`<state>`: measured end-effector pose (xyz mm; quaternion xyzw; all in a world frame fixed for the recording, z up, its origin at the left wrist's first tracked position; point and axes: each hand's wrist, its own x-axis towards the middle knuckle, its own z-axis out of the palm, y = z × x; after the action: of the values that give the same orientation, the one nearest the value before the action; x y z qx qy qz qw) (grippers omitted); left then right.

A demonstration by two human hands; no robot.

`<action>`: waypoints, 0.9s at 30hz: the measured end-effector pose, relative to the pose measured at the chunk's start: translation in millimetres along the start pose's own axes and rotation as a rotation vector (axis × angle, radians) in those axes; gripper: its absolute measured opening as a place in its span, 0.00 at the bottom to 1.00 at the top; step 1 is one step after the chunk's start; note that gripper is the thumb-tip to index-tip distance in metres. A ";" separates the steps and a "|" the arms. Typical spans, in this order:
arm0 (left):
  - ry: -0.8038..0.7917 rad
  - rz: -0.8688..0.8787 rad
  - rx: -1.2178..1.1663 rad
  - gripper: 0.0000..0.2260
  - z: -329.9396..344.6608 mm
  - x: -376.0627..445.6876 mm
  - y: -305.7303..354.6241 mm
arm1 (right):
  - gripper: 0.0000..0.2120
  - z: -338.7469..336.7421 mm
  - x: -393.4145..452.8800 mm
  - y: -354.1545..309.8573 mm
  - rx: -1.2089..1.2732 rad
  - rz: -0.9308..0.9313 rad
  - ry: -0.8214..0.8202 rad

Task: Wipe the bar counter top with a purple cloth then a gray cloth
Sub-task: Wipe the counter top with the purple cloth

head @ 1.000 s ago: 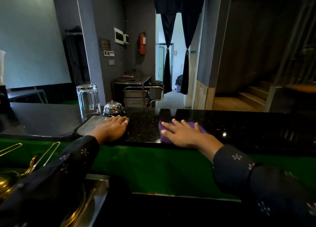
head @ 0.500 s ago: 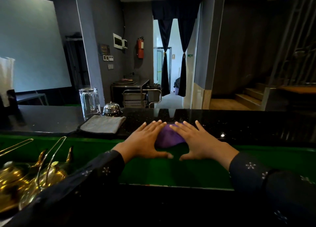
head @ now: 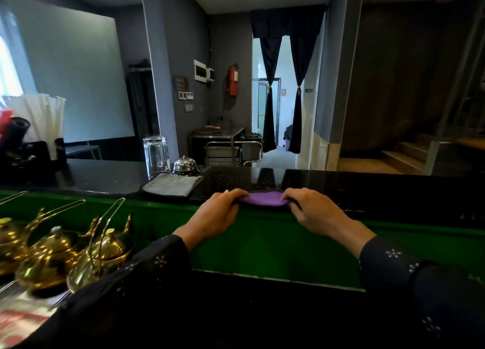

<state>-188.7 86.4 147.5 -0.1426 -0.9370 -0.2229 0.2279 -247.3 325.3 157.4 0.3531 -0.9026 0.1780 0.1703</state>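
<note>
No text, label or number can be read. A dark plaque (head: 180, 83) on the grey wall, at about 11 o'clock from the middle of the view, carries gold marks too blurred to make out. At 12 o'clock the red extinguisher (head: 233, 80) bears a pale label whose print is too small to tell. At about 1 o'clock a small green sign (head: 309, 90) sits on the white wall beside the curtain, and a small pale notice (head: 284, 92) shows through the doorway; neither can be read. At 8 o'clock a red and white printed sheet (head: 19, 322) lies blurred under the brass pots.
</note>
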 end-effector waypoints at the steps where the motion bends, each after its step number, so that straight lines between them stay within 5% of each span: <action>1: 0.028 -0.016 -0.069 0.15 -5.2 -2.9 2.9 | 0.07 -2.2 -0.9 -3.5 0.055 0.000 0.011; 11: 0.122 -0.147 -0.346 0.08 -46.8 -45.4 21.1 | 0.06 -10.8 -16.3 -37.2 0.458 -0.026 0.123; 18: 0.183 -0.455 -0.809 0.05 -52.9 -104.0 19.7 | 0.05 36.3 -35.4 -73.7 1.058 0.287 0.011; 27: 0.216 -0.742 -0.690 0.09 -56.4 -171.7 -23.7 | 0.05 128.5 -55.7 -129.3 1.271 0.466 -0.194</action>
<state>-30.1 10.3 99.8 0.1561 -0.7677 -0.5981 0.1689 -141.8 211.8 46.4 0.1953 -0.6864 0.6729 -0.1947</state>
